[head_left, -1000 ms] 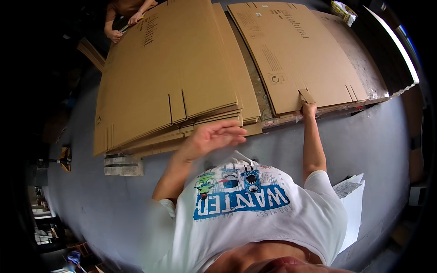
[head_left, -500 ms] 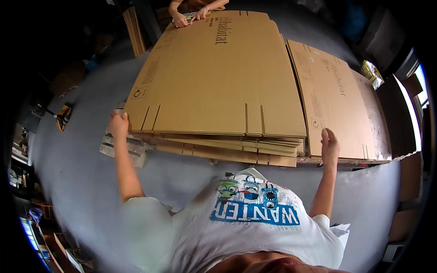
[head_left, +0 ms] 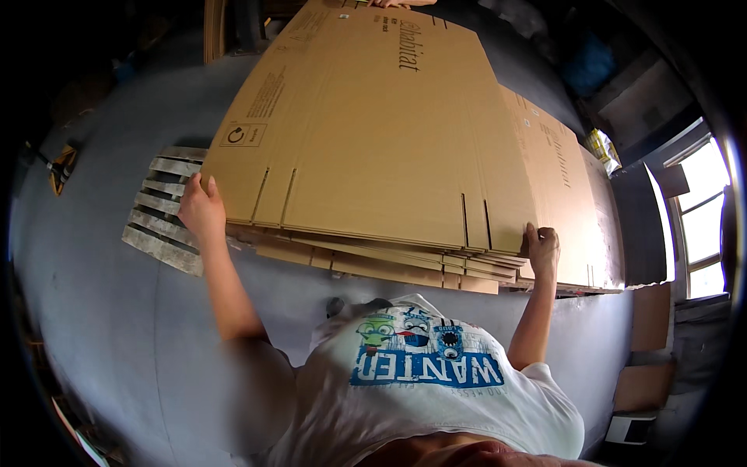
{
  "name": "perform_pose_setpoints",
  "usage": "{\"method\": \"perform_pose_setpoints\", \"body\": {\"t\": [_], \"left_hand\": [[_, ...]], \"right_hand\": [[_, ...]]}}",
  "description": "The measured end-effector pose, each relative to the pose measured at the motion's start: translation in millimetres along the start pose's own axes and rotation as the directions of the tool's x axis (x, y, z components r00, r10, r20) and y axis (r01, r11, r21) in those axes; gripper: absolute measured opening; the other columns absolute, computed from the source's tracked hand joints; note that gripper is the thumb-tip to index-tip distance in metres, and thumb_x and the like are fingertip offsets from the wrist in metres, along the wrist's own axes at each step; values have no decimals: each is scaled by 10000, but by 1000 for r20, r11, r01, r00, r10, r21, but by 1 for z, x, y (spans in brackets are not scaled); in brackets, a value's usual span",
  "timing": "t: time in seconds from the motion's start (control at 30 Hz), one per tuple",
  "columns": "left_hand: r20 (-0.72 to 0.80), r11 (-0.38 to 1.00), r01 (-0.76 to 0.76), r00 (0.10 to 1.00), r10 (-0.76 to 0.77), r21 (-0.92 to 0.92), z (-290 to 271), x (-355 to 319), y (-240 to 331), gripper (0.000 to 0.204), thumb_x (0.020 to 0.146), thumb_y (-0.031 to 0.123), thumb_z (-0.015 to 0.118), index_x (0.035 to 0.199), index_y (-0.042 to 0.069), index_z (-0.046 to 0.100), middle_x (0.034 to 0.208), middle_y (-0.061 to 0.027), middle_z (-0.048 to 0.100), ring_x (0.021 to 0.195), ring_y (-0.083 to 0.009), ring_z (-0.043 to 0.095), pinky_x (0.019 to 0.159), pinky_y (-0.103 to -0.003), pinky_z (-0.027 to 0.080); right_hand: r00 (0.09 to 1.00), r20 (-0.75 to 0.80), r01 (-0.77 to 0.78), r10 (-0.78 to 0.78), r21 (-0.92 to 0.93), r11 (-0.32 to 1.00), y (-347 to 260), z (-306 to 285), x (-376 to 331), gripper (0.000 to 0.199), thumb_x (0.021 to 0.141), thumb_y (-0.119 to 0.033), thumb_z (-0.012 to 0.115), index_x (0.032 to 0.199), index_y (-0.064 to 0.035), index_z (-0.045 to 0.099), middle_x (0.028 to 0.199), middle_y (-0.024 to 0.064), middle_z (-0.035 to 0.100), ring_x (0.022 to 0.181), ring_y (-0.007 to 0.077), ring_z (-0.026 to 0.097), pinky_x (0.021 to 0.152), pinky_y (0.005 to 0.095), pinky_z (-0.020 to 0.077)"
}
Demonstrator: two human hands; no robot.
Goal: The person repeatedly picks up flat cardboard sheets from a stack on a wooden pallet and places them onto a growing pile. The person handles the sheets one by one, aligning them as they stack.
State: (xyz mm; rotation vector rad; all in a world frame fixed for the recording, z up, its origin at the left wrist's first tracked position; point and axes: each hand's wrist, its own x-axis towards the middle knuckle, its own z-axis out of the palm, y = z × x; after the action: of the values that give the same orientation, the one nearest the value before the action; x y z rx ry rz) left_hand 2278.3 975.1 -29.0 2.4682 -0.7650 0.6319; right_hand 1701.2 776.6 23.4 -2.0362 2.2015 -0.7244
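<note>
A large flattened cardboard box (head_left: 373,132) with dark print and slots lies on top of a stack in front of me. My left hand (head_left: 204,208) is closed on its near left edge, with the thumb on top. At the near right corner, my right hand (head_left: 542,247) pinches the same box between thumb and fingers. Beneath it, the near edges of several more flattened boxes (head_left: 373,272) show, fanned slightly apart. Another person's hand (head_left: 401,2) touches the far edge, mostly cut off by the frame.
A second stack of flattened boxes (head_left: 556,183) lies to the right, close against the first. A slatted wooden pallet (head_left: 165,188) sticks out on the left over the grey floor (head_left: 101,257). Dark panels (head_left: 634,226) and a window (head_left: 700,218) are at the far right.
The top box has shifted right, partly over the second stack, baring more of the pallet. My right hand has come from the right-hand stack onto the box's corner. The view has turned somewhat.
</note>
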Motion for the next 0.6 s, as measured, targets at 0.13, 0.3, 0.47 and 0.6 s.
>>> {"method": "perform_pose_setpoints", "body": {"t": [0.13, 0.3, 0.47, 0.6], "left_hand": [[48, 999, 45, 998, -44, -17, -2, 0, 2, 312, 880, 302, 529, 1133, 123, 561, 1184, -28, 576, 1004, -249, 570, 827, -436, 430], [50, 997, 28, 998, -25, -66, 6, 0, -6, 299, 892, 295, 513, 1144, 140, 554, 1237, 7, 545, 1051, -238, 547, 859, -444, 402], [18, 996, -6, 1000, 8, -94, 9, 2, -8, 296, 895, 301, 509, 1139, 139, 555, 1228, 7, 551, 1072, -233, 540, 862, -436, 405], [-8, 999, -22, 1000, 22, -31, -1, 1, -1, 273, 898, 283, 516, 1112, 124, 576, 1172, -14, 590, 1024, -239, 570, 821, -377, 473]], "right_hand": [[999, 34, -44, 43, 57, 997, 11, -1, 25, 470, 786, -402, 662, 837, 53, 559, 798, 222, 609, 780, 370, 592, 684, 426, 469], [944, 271, -309, 186, 535, 786, 10, -8, 30, 370, 790, -315, 701, 868, 29, 588, 696, 99, 624, 582, 166, 598, 485, 277, 467], [946, 310, -275, 95, 610, 743, 21, 8, 29, 287, 818, -249, 681, 943, 1, 617, 652, 9, 576, 512, 64, 508, 416, 210, 390], [971, 219, -214, 99, 598, 773, 30, 23, 29, 318, 825, -259, 670, 977, 17, 621, 651, 14, 577, 536, 65, 488, 464, 214, 375]]}}
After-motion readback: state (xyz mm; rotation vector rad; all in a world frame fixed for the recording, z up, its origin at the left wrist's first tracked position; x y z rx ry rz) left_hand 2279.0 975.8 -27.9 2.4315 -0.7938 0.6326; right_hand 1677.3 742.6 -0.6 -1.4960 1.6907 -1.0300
